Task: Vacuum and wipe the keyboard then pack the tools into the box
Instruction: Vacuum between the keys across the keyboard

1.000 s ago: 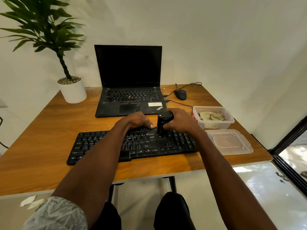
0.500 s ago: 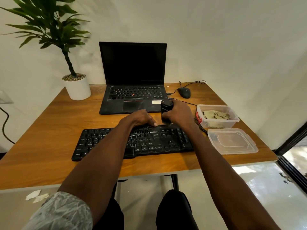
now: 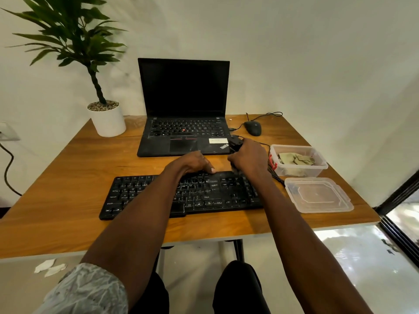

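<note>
At the far left corner of the wooden bench (image 3: 68,177) stands a potted plant (image 3: 106,118) in a white pot. Right of it, at the back, an open laptop (image 3: 183,109) shows a dark screen. Nearer the front edge lies the black keyboard (image 3: 140,196), flat and roughly parallel to that edge. On its upper middle rows rests the left hand (image 3: 192,163), palm down, its fingers (image 3: 209,169) lying loosely bent on the keys and holding nothing. Just right of it, the right hand (image 3: 248,158) grips the small black vacuum (image 3: 235,143), curled fully round its body; the vacuum's top sticks out above the knuckles, and its lower end meets the keyboard's upper right rows. Behind that hand a black mouse (image 3: 253,128) sits with its cable trailing. Further right, an open clear plastic box (image 3: 297,171) holds a crumpled greenish cloth (image 3: 295,159). In front of the box its clear lid (image 3: 317,196) lies flat, beside the keyboard's right end.
</note>
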`<act>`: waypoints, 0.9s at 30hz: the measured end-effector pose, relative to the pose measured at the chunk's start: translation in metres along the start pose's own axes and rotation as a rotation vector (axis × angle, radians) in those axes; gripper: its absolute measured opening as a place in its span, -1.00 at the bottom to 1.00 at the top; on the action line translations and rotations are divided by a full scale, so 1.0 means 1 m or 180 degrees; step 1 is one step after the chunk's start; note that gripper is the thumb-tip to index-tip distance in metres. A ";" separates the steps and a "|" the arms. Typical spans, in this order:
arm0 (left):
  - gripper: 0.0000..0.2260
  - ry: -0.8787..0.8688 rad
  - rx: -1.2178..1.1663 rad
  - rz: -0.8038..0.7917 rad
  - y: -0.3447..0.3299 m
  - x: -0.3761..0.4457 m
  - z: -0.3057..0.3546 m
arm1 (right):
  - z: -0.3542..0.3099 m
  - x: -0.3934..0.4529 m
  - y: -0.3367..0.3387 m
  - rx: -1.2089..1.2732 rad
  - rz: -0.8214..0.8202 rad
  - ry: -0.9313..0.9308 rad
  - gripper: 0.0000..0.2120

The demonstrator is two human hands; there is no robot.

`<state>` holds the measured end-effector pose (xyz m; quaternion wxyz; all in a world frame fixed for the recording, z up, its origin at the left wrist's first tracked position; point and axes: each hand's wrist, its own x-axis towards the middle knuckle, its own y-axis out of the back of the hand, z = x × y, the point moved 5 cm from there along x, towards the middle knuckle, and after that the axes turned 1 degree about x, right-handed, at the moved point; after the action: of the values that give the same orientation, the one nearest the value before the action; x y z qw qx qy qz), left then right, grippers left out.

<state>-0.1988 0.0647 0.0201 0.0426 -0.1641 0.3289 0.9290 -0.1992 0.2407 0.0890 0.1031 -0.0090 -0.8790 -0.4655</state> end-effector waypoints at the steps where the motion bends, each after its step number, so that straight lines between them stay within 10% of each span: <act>1: -0.88 -0.0002 0.0020 0.0000 0.001 0.000 -0.001 | -0.004 -0.001 -0.004 0.0063 -0.0137 0.0055 -0.62; 4: -0.90 -0.0012 0.0069 -0.0034 0.001 0.000 -0.002 | -0.009 -0.004 -0.019 0.0529 -0.0619 0.0076 -0.60; 9: -0.81 0.0045 0.0048 -0.0040 0.002 0.002 -0.001 | -0.001 -0.003 0.003 -0.0023 0.0000 -0.0015 -0.60; 13: -0.88 0.0161 0.0265 0.0008 0.003 0.007 -0.004 | -0.012 -0.012 -0.018 0.0824 -0.1009 0.0292 -0.57; 17: -0.84 0.0114 0.0097 -0.0049 0.003 0.002 -0.001 | -0.001 -0.005 -0.002 0.0236 -0.0299 0.0428 -0.54; 23: -0.95 0.0142 0.0138 -0.0061 0.002 0.000 0.004 | -0.005 -0.020 0.003 0.0482 -0.2340 0.0749 -0.64; 27: -0.81 0.0163 0.0182 0.0022 0.000 -0.001 0.005 | -0.006 -0.017 0.006 0.0599 -0.1441 0.0839 -0.55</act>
<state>-0.1993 0.0675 0.0242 0.0356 -0.1854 0.3569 0.9149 -0.1807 0.2406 0.0938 0.1103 0.2580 -0.8770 -0.3901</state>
